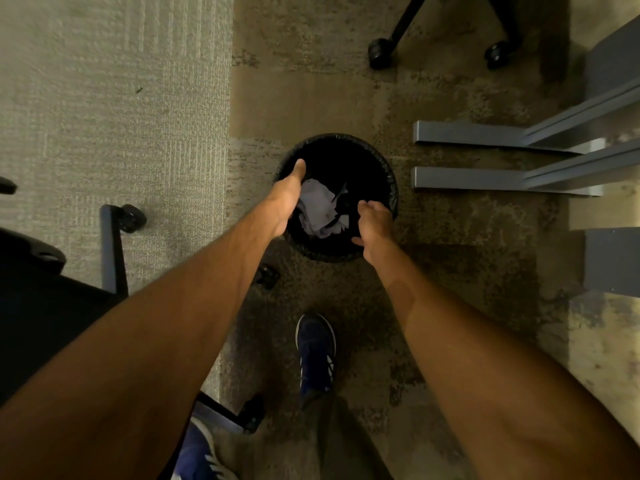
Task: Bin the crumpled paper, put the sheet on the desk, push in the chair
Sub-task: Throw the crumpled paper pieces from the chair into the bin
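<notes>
A round black bin [388,174] with a dark liner stands on the carpet in the middle of the view. White crumpled paper [320,211] sits over its opening, against the palm of my left hand [285,202]. That hand's thumb points up over the bin's left rim, and its fingers are hidden behind the paper. My right hand [375,225] hovers over the bin's near right rim, fingers loosely curled, a dark gap between it and the paper. A black office chair [38,289] is at the left edge. No flat sheet is in view.
Grey metal desk feet [467,136] lie on the floor right of the bin. Another chair's caster [379,53] and legs are at the top. My blue shoe [317,351] stands just behind the bin. A caster [133,218] of the left chair rests on the lighter carpet.
</notes>
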Tool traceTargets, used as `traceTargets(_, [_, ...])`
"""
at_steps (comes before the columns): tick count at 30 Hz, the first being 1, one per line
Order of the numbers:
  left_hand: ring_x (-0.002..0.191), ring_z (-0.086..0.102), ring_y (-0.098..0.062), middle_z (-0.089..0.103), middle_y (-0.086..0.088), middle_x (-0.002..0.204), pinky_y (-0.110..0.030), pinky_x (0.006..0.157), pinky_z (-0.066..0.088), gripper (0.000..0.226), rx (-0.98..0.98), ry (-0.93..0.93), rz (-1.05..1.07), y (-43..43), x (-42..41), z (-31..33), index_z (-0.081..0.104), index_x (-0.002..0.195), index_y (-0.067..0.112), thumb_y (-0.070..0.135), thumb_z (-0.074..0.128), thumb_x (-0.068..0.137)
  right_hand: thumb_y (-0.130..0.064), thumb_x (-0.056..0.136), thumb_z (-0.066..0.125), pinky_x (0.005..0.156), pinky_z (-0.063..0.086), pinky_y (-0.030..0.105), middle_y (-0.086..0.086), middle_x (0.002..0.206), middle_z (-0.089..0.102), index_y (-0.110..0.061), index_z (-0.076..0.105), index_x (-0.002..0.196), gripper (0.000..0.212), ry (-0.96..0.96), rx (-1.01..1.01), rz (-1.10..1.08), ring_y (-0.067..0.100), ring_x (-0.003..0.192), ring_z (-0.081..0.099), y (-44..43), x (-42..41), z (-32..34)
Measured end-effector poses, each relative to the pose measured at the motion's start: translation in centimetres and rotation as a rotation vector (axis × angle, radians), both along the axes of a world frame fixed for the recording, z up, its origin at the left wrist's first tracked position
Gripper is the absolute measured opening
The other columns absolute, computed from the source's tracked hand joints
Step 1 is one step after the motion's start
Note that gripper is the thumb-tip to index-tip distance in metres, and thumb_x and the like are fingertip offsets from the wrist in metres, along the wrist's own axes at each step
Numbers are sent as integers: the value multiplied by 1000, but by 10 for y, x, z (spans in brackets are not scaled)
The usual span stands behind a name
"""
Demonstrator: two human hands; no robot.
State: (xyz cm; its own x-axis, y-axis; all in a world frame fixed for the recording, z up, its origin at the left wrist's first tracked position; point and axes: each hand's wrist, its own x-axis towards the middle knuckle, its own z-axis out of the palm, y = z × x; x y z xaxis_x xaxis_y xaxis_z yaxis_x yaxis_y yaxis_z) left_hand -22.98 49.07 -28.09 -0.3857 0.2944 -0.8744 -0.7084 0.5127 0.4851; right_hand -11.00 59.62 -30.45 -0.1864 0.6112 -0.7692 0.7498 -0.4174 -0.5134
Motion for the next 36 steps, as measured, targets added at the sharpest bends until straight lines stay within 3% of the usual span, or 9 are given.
traceTargets(5, [151, 31, -25, 31, -7, 166, -40, 121, 25, 78, 23, 41, 5, -9, 3, 46, 29, 159, 14, 66, 31, 101, -29, 107, 50, 103, 49, 59, 24, 128, 64, -1, 60, 132, 39, 58, 131, 80, 39, 117, 61, -6, 3, 39])
traceTargets(7, [152, 29, -26, 30, -8, 166, -42, 122, 24, 78, 21, 90, -25, -13, 10, 70, 28, 160, 15, 66, 29, 101, -28, 106, 52, 104, 51, 55, 20, 132, 65, -4, 58, 138, 40, 81, 159, 97, 35, 119, 62, -13, 2, 62])
traceTargets(14, [150, 32, -27, 31, -7, 165, -42, 116, 29, 70, 11, 298, -63, -47, 35, 143, 31, 158, 16, 61, 28, 104, -18, 103, 55, 101, 53, 54, 10, 119, 70, -11, 67, 117, 20, 239, 264, 128, 28, 112, 67, -62, 4, 145])
traceTargets(18, [144, 40, -24, 41, -6, 159, -31, 98, 31, 65, 51, 358, -30, -80, 47, 177, 41, 153, 16, 58, 31, 104, -26, 104, 56, 95, 57, 49, -1, 109, 69, -18, 68, 117, 19, 310, 336, 226, 20, 105, 69, -94, 10, 193])
traceTargets(21, [145, 41, -21, 43, -3, 159, -32, 108, 32, 64, 109, 338, -3, -115, 56, 200, 44, 152, 21, 61, 35, 102, -26, 102, 59, 89, 59, 43, -13, 93, 68, -19, 70, 113, 17, 351, 374, 287, 14, 93, 72, -122, 13, 227])
traceTargets(23, [143, 44, -19, 48, -2, 155, -40, 119, 33, 64, 152, 302, 52, -141, 61, 215, 48, 150, 22, 61, 38, 101, -25, 100, 60, 90, 58, 43, -10, 92, 70, -17, 72, 110, 17, 368, 372, 333, 15, 93, 71, -145, 15, 247])
traceTargets(27, [136, 51, -14, 54, -4, 150, -26, 101, 44, 53, 232, 250, 198, -197, 74, 248, 55, 144, 18, 50, 43, 104, -24, 98, 63, 87, 58, 49, -1, 93, 74, -17, 73, 105, 14, 386, 308, 412, 19, 92, 71, -196, 23, 273])
traceTargets(31, [141, 47, -16, 53, -3, 152, -38, 117, 40, 49, 252, 229, 298, -259, 88, 276, 55, 143, 18, 45, 44, 105, -21, 98, 64, 85, 59, 46, -2, 88, 74, -17, 74, 100, 10, 412, 284, 501, 16, 86, 71, -251, 28, 289])
traceTargets(36, [137, 52, -12, 58, 2, 147, -25, 102, 46, 42, 183, 278, 463, -322, 103, 295, 59, 139, 25, 44, 44, 105, -18, 98, 65, 82, 61, 35, -6, 92, 73, -16, 73, 104, 11, 457, 264, 607, 8, 86, 71, -307, 24, 299])
